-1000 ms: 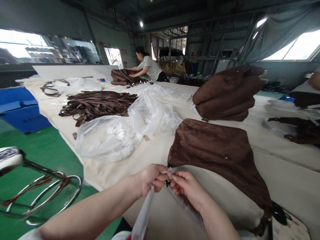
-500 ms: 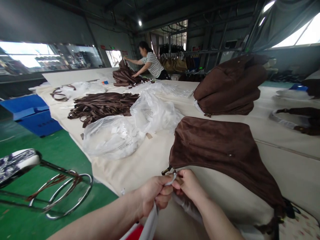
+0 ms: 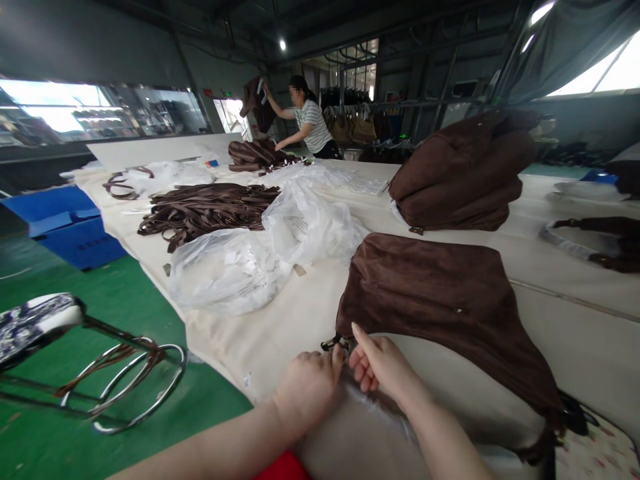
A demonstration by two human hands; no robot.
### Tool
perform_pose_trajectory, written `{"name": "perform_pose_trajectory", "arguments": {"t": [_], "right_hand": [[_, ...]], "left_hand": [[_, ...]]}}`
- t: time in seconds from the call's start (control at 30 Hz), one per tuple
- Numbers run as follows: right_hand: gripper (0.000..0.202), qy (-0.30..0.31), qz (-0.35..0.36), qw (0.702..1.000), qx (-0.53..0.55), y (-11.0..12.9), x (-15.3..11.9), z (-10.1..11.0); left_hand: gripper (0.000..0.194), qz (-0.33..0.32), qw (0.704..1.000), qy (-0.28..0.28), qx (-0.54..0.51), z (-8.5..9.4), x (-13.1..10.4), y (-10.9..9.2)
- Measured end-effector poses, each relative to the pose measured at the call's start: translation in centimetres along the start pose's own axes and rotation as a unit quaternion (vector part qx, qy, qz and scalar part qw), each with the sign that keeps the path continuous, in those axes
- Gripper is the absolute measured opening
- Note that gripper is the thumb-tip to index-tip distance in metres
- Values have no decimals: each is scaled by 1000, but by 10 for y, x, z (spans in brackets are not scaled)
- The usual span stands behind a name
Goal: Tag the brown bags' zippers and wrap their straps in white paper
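A dark brown bag (image 3: pixel 425 283) lies flat on the cream-covered table in front of me, a short zipper on its face. At its left corner hangs a brass-coloured clasp (image 3: pixel 330 343). My left hand (image 3: pixel 310 383) is closed just below this clasp, pinching the end of the bag's strap, most of which its fingers hide. Close by on the right, my right hand (image 3: pixel 383 367) is open, thumb raised and fingers loosely bent, with nothing visible in it. Thin white wrapping (image 3: pixel 383 410) covers the strap beneath my right wrist.
Crumpled clear plastic bags (image 3: pixel 230 270) and a heap of brown straps (image 3: pixel 210 207) lie on the left. A stack of brown bags (image 3: pixel 460 173) stands behind. Across the table a person (image 3: pixel 313 127) lifts a brown bag. A stool (image 3: pixel 40 327) and blue box (image 3: pixel 75 227) are at left.
The white strip that was looped in my left fingers no longer shows. My right hand has let go and opened beside the left. The person across has raised a brown bag off the pile.
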State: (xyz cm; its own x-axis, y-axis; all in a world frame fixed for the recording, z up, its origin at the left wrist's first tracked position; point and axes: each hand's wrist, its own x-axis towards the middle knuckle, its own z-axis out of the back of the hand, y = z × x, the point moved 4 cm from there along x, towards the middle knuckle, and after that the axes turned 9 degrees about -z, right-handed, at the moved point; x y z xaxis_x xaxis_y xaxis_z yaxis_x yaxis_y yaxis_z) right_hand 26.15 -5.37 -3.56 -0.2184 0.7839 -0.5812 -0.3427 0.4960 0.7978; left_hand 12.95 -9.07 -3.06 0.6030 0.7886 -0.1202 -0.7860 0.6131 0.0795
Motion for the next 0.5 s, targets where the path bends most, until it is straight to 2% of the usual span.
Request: {"name": "perform_pose_trajectory", "arguments": {"t": [0.07, 0.13, 0.23, 0.3, 0.4, 0.47, 0.5], "right_hand": [[66, -50, 38, 996, -64, 3, -2, 0], [54, -85, 69, 988, -105, 4, -3, 1], [31, -73, 80, 990, -91, 1, 0, 0], [25, -54, 82, 993, -62, -2, 3, -3], [25, -51, 91, 994, -25, -4, 7, -10], [26, -56, 98, 994, -2, -5, 10, -16], [26, -60, 100, 993, 6, -5, 10, -19]], "left_hand": [[45, -4, 1000, 17, 26, -1, 0, -3], [45, -4, 999, 15, 28, -1, 0, -4], [40, 7, 1000, -2, -18, 0, 1, -3], [30, 57, 994, -27, -92, 2, 0, 3], [22, 160, 957, -85, -227, 6, 0, 15], [20, 194, 915, -135, -326, 9, 2, 21], [20, 206, 885, -159, -387, 10, 4, 23]]}}
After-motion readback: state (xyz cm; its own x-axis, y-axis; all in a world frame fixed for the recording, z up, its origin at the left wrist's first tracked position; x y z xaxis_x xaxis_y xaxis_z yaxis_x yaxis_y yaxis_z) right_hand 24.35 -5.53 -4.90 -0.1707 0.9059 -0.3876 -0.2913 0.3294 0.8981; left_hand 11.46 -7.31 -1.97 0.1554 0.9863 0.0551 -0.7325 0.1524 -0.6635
